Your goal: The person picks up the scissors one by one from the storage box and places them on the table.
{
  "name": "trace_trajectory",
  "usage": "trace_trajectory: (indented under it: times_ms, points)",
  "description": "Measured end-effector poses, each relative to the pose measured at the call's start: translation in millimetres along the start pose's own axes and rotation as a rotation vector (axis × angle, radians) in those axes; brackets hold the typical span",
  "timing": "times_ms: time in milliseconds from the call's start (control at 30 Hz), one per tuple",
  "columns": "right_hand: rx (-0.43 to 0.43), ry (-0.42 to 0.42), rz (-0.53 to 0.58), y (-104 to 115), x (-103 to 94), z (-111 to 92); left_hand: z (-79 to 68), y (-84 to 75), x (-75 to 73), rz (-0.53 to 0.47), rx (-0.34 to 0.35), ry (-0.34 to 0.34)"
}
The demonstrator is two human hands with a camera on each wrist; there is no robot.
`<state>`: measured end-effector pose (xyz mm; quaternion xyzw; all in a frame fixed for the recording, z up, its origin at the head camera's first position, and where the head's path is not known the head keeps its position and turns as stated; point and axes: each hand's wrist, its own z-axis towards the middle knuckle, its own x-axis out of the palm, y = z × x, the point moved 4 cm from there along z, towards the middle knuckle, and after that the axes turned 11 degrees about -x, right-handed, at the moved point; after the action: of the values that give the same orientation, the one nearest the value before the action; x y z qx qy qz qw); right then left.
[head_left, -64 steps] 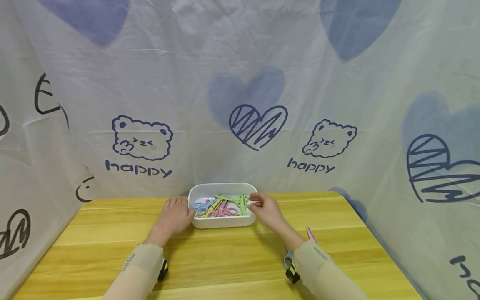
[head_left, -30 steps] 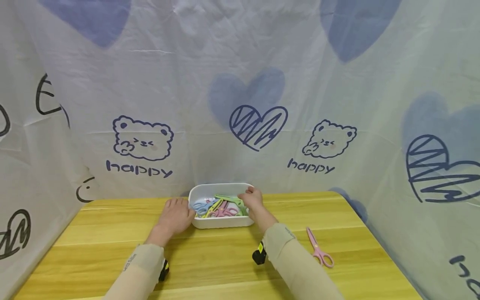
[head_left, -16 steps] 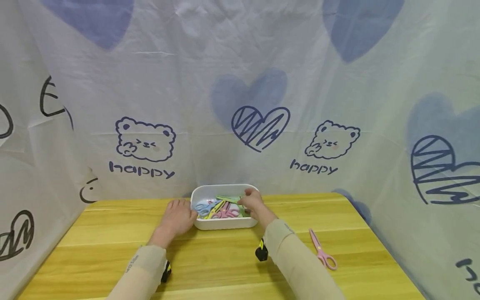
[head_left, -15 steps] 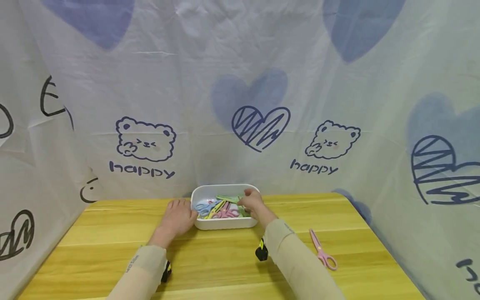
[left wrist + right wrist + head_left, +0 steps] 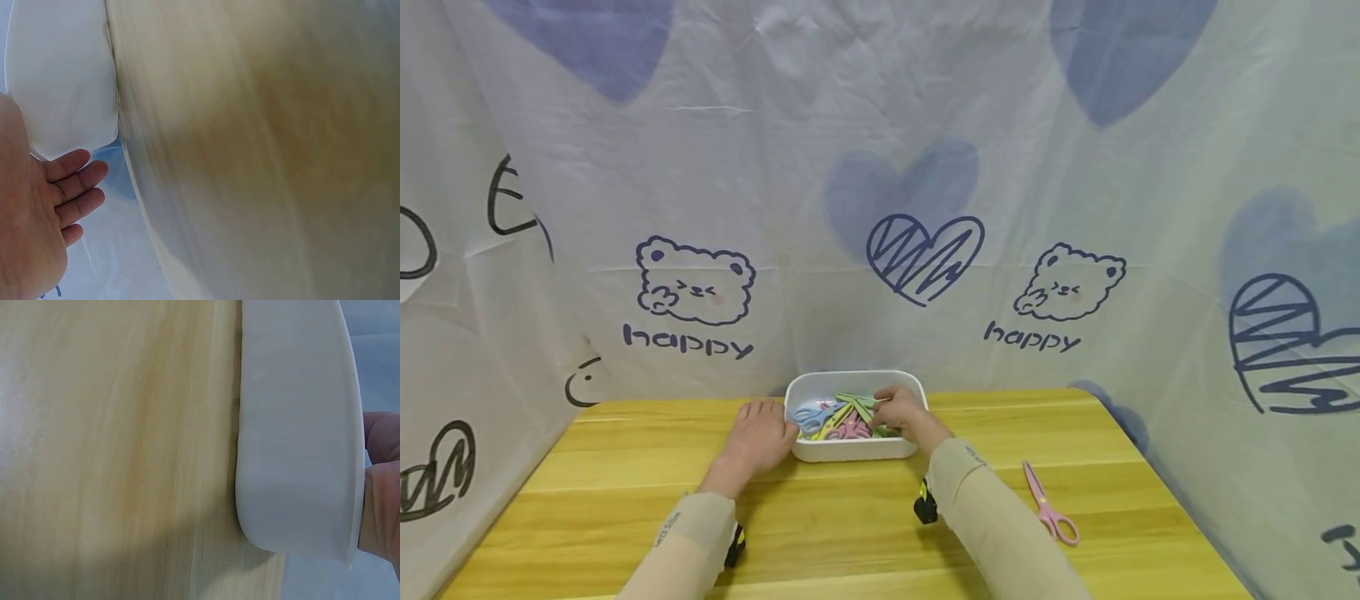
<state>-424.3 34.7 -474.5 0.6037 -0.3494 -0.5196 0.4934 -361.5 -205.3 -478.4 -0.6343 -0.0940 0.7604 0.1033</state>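
Note:
At the back of the table stands a white plastic bin (image 5: 853,451) with several pairs of scissors inside. Among them are blue scissors (image 5: 809,419), yellow scissors (image 5: 835,422), pink scissors (image 5: 848,430) and green ones at the right. My left hand (image 5: 758,437) rests against the bin's left end, thumb at the rim; in the left wrist view its fingers (image 5: 78,182) lie loosely extended beside the wall. Reaching over the right rim, my right hand (image 5: 904,414) pinches green scissors (image 5: 862,409). The bin's wall (image 5: 297,437) hides its fingertips in the right wrist view.
Pink scissors (image 5: 1048,507) lie on the wooden table (image 5: 842,533) to the right of my right forearm. A white cloth (image 5: 805,192) printed with hearts and bears hangs right behind the bin and along both sides.
My right hand has moved from the bin's right rim down inside it, and the green scissors there have shifted left and turned. The left hand keeps its place.

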Motion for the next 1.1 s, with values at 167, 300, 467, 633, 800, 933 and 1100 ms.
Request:
trace_trajectory:
  times_ms: [167,300,467,633,800,933,1100]
  points:
    - [-0.011,0.023,-0.047,1.7,1.1,-2.0,0.1,-0.9,-0.5,0.007,-0.007,-0.012]
    - [-0.011,0.038,-0.078,2.5,3.4,-3.1,0.5,0.0,-0.3,0.016,-0.015,-0.002]
    - [-0.014,0.045,-0.108,3.3,5.3,-4.6,0.5,0.5,0.5,0.014,-0.008,0.003]
    - [-0.017,0.046,-0.129,4.8,5.5,-7.1,0.5,0.2,0.6,0.014,-0.001,-0.002]
    - [-0.025,0.036,-0.126,4.2,4.7,-7.0,-0.7,-1.1,-1.4,0.020,-0.011,-0.001]
    - [-0.033,0.020,-0.118,1.1,4.8,-4.0,-1.3,-1.8,-1.8,0.024,-0.013,0.000]
    - [-0.023,0.008,-0.112,1.2,5.2,-2.5,-0.9,-1.7,-1.7,0.008,-0.008,-0.018]
